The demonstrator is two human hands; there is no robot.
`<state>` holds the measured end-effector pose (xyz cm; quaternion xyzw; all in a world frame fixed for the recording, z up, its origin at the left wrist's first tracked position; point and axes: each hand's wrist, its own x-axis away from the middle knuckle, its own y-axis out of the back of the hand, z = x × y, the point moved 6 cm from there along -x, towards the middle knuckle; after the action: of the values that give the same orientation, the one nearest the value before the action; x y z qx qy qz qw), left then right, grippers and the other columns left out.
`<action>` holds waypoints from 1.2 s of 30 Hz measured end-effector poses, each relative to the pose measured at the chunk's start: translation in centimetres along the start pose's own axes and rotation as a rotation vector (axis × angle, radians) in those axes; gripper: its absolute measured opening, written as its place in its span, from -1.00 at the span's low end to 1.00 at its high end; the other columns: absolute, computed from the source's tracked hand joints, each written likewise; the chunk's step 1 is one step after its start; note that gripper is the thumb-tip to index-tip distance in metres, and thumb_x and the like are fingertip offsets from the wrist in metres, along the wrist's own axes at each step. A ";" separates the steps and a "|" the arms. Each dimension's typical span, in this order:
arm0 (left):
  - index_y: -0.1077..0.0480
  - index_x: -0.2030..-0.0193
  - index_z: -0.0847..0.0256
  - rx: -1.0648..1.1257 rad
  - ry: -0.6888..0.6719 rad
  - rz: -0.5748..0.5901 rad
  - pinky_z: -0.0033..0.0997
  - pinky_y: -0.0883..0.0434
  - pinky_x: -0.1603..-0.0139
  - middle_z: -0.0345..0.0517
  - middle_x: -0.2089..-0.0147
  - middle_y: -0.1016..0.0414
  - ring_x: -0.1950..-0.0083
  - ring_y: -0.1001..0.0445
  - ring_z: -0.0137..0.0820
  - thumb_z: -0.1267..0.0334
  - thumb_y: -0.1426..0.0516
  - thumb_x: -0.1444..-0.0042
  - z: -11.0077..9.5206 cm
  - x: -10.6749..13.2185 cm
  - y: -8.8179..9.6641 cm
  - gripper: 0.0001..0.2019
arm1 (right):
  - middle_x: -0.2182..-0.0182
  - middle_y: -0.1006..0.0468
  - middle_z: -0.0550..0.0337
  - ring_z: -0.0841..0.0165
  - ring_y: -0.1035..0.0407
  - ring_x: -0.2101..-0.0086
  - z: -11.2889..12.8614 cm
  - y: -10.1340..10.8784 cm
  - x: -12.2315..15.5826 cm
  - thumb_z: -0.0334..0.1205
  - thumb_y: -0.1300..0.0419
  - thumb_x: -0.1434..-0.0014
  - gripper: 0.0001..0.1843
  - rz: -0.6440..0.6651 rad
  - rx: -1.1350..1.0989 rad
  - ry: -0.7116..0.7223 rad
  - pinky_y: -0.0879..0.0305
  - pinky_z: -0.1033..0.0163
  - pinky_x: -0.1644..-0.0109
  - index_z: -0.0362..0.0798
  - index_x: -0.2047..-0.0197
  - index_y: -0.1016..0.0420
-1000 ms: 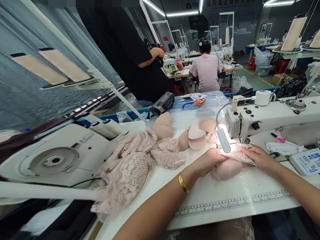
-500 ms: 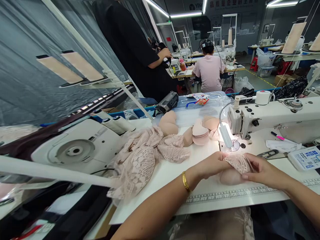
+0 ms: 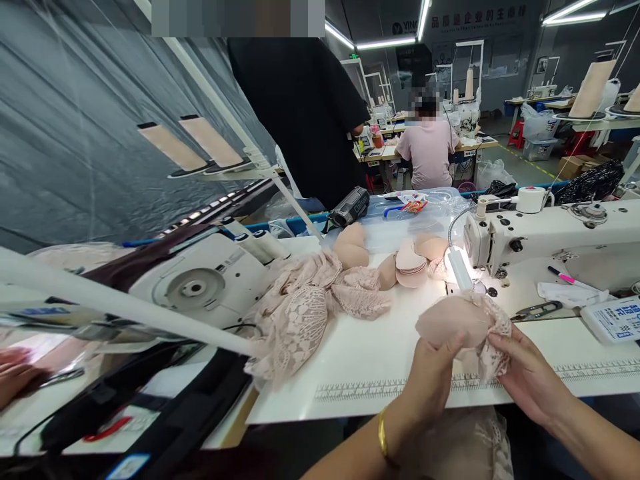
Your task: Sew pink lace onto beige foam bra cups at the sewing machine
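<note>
Lace point(image 3: 304, 319), pale pink and crumpled, lies in one heap, finished or not unclear, left of one stack of beige pads point(image 3: 411, 268), presumably waiting. The left hand point(image 3: 434, 373) grips one smooth beige cup point(image 3: 445, 321), the right hand point(image 3: 531, 375) pinching its pale lace edging point(image 3: 496, 341), apparently part-joined, near one white metal sewing machine point(image 3: 555, 233).

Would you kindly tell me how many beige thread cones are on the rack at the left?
2. The left cone sits farther from the rack's white pole; the right cone sits nearer it. Neither looks hidden.
</note>
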<state>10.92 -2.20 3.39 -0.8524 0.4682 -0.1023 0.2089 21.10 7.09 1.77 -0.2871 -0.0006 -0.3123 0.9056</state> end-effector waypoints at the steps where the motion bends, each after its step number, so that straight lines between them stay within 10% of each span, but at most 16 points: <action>1: -0.55 -0.16 0.23 -0.003 -0.012 -0.002 0.06 -0.45 -0.35 0.15 -0.21 -0.61 -0.25 -0.55 -0.04 -0.08 -0.37 -0.12 -0.6 -0.5 0.2 -0.43 | -0.02 -0.71 0.06 0.03 -0.58 -0.04 0.0 0.1 0.0 0.06 -0.40 -0.23 -0.42 0.042 0.013 -0.009 -0.51 -0.08 -0.14 0.19 -0.29 -0.51; 5: -0.55 -0.13 0.28 -0.141 0.077 0.212 -0.06 -0.58 -0.13 0.14 -0.07 -0.68 -0.09 -0.63 -0.04 0.07 -0.36 -0.09 -3.9 -1.9 1.4 -0.50 | 0.02 -0.68 0.08 0.13 -0.57 0.06 1.9 1.9 -1.3 0.08 -0.39 -0.26 -0.56 0.177 0.339 0.089 -0.50 0.03 -0.02 0.15 -0.14 -0.52; 9: -0.55 0.10 0.24 -0.690 -0.078 0.630 -0.29 -0.56 0.13 -0.04 0.18 -0.67 0.17 -0.62 -0.23 0.23 -0.20 -0.23 -7.5 -1.1 0.6 -0.82 | 0.20 -0.63 0.17 0.26 -0.50 0.17 5.5 2.6 -2.7 -0.18 -0.21 -0.43 -0.94 0.317 0.998 0.575 -0.41 0.16 0.09 0.10 0.11 -0.51; 15: -0.44 0.25 0.23 -1.635 -0.585 1.118 -0.23 -0.50 0.16 -0.03 0.13 -0.61 0.20 -0.55 -0.24 0.39 -0.23 -0.16 -3.1 0.0 -1.5 -0.96 | 0.12 -0.66 0.15 0.24 -0.47 0.15 4.2 2.2 -5.0 -0.46 -0.06 -0.43 -0.71 0.532 1.709 1.014 -0.35 0.10 -0.01 0.04 0.11 -0.58; 26: -0.44 0.02 0.19 -1.885 -0.717 0.751 -0.25 -0.39 0.14 -0.02 0.06 -0.58 0.08 -0.51 -0.21 0.51 -0.17 -0.10 -0.3 -9.8 0.9 -0.69 | 0.18 -0.68 0.08 0.14 -0.52 0.17 4.8 5.4 -10.2 -0.52 -0.07 -0.24 -0.56 0.147 1.876 0.881 -0.44 0.10 0.04 0.05 0.00 -0.65; 36: -0.39 0.17 0.21 -1.782 -0.873 0.729 -0.19 -0.28 -0.01 -0.10 0.17 -0.54 0.15 -0.45 -0.27 0.52 -0.19 -0.13 0.1 -9.1 1.5 -0.82 | 0.07 -0.70 0.10 0.21 -0.49 0.18 4.2 4.1 -7.4 -0.45 -0.02 -0.36 -0.53 0.344 1.820 1.004 -0.39 0.14 0.15 0.10 -0.15 -0.61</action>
<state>4.90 4.80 2.81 -0.4685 0.4859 0.6629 -0.3240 18.23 16.03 1.82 0.6673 0.1811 -0.1443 0.7078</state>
